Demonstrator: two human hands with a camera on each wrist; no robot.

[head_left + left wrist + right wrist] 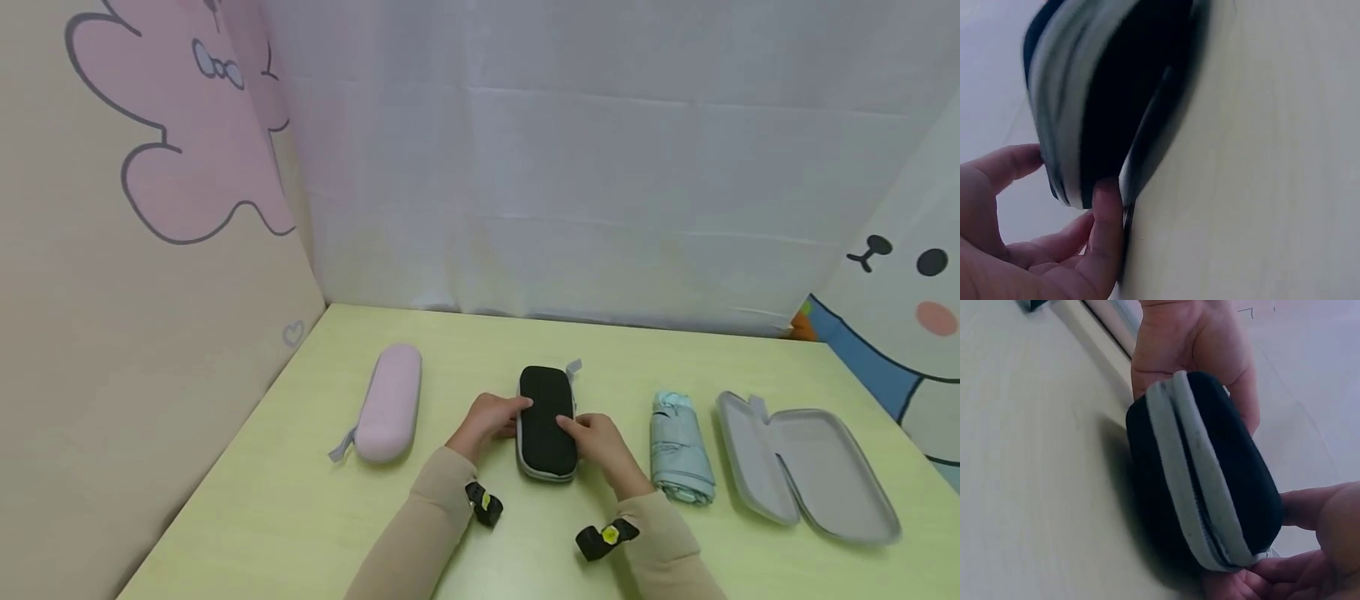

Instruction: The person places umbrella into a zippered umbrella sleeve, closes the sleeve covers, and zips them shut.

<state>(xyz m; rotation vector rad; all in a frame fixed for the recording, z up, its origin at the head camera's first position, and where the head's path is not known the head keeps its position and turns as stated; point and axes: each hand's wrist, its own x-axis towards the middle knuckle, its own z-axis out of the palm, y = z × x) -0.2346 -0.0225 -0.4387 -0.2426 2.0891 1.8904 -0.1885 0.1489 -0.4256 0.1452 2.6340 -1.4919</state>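
Between my two hands is a black zip case with grey trim along its zipped side and a grey pull tab at its far right corner. My left hand grips its left edge, thumb on top and fingers underneath. On the opposite edge, my right hand holds it the same way. In the right wrist view the zip case appears closed at the end facing that camera, slightly above the table, with a shadow beside it. The left wrist view shows the left hand pinching a corner of the case, blurred there.
A pink hard case with a grey strap lies at the left. Right of my right hand is a folded light-blue fabric bundle. Beyond it a grey case lies opened flat. Curtained walls border the pale yellow table.
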